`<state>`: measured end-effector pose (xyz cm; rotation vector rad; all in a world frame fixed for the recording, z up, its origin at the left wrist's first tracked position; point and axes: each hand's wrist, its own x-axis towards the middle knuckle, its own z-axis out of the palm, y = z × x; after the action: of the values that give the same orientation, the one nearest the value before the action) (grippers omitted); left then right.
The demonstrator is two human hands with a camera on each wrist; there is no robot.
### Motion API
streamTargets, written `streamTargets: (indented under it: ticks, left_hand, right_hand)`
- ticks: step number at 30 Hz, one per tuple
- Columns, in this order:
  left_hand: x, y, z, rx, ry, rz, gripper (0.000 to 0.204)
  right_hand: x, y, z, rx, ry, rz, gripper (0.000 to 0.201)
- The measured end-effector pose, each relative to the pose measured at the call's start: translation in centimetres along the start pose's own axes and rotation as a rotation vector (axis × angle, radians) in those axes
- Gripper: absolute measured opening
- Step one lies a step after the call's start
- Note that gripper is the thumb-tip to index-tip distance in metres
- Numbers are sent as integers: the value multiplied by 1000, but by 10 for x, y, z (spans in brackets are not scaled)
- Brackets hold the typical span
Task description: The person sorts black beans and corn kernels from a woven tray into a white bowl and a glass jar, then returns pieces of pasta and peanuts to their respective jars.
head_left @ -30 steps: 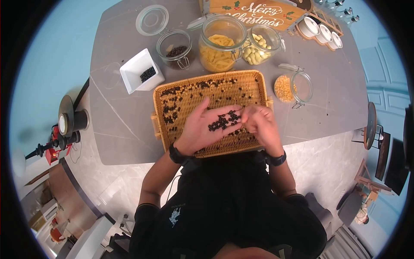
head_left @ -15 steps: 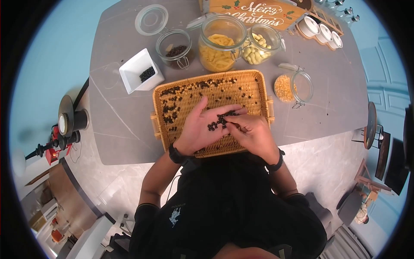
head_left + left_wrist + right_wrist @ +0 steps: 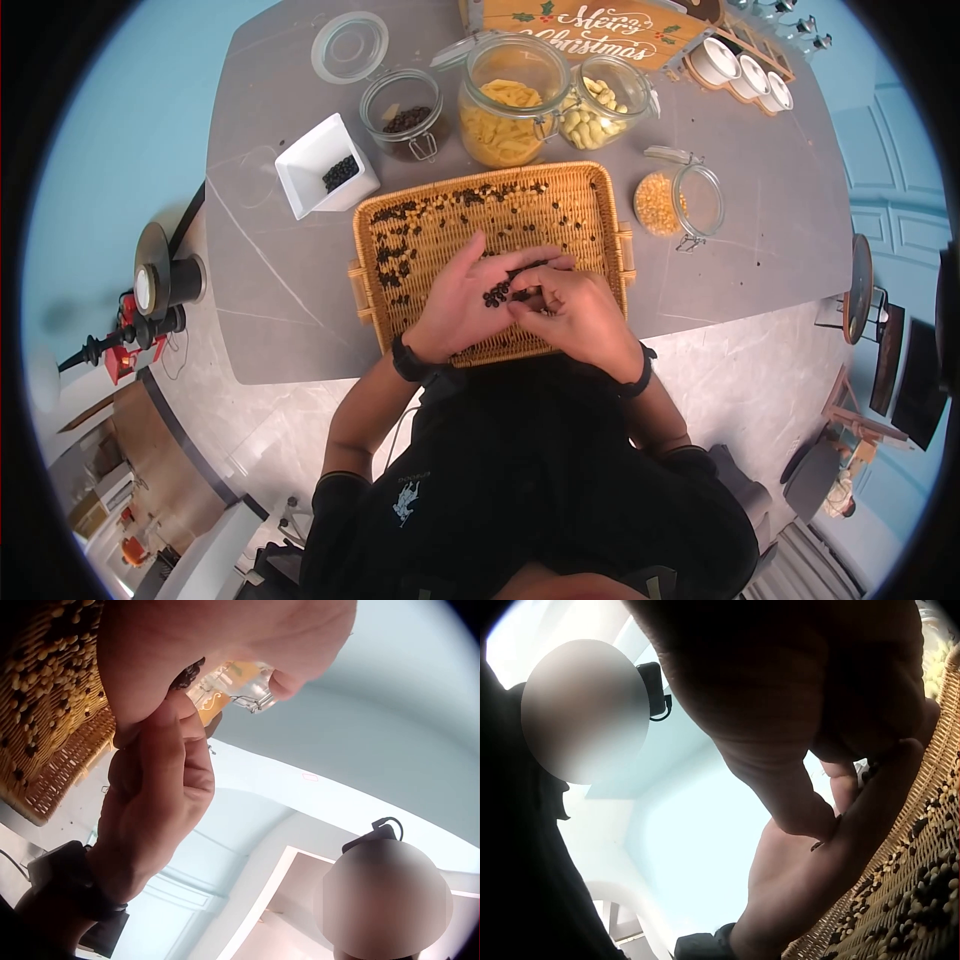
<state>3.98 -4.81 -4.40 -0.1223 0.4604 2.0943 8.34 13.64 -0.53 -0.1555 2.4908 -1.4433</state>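
My left hand [image 3: 455, 300] is held palm up over a wicker tray [image 3: 500, 355], fingers extended and thumb apart. A small heap of black beans [image 3: 495, 295] lies on its palm and fingers. The right hand [image 3: 590, 315] reaches across from the other side, thumb and forefinger curled in among these beans and pinching at them. In the right wrist view the thumb meets the left palm beside a single dark bean [image 3: 817, 846]. The left wrist view shows the bent fingers of the right hand [image 3: 161, 787] at the left palm's edge. Black and pale beans are scattered over the tray.
A white square bowl [image 3: 300, 180] with black beans stands left of the tray. Behind it are glass jars of dark beans [image 3: 408, 120], pasta [image 3: 505, 135] and pale nuts [image 3: 590, 125]. A jar of corn kernels [image 3: 657, 205] stands right, its lid raised.
The right hand has moved left from the left fingertips onto the palm, its thumb and forefinger now among the beans. The left hand stays nearly still.
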Motion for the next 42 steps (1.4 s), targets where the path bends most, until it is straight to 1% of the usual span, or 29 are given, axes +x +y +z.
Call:
streamTargets:
  ticks: [3,6,8,10,12,15,21,24,27,33,39,41,42]
  left_hand:
    - [0,1,1,-4,-2,9,111]
    - [0,0,-1,-13,-32,12,112]
    - [0,0,1,-21,-31,12,112]
    - [0,0,0,-17,-32,19,113]
    - [0,-1,-3,-2,-35,30,113]
    - [0,-2,0,5,-28,31,114]
    - [0,-3,0,23,-37,20,116]
    - [0,-3,1,20,-52,5,116]
    - [0,-3,1,33,-53,6,115]
    - [1,-4,0,4,-30,4,113]
    - [2,-4,-2,-20,-23,3,111]
    - [1,-3,-7,-57,-11,-1,110]
    - [1,-3,-8,-77,-4,0,110]
  right_hand:
    - [-1,-3,1,6,48,-41,23]
    - [-3,-4,-1,48,44,77,22]
    - [-2,-7,-5,-23,48,66,23]
    - [-2,-3,-4,-60,75,-15,24]
    - [-3,9,2,-60,126,-164,25]
    - [-2,13,1,-120,65,-220,25]
    - [0,-3,-7,-82,-29,-26,20]
    - [0,-1,-9,-12,-60,23,19]
    - [-1,3,-5,-3,-7,-46,19]
    - [-4,3,0,-134,52,-136,19]
    - [-2,12,7,-193,105,-237,13]
    - [-2,20,8,177,78,-155,11]
    - [-1,23,3,380,34,-82,11]
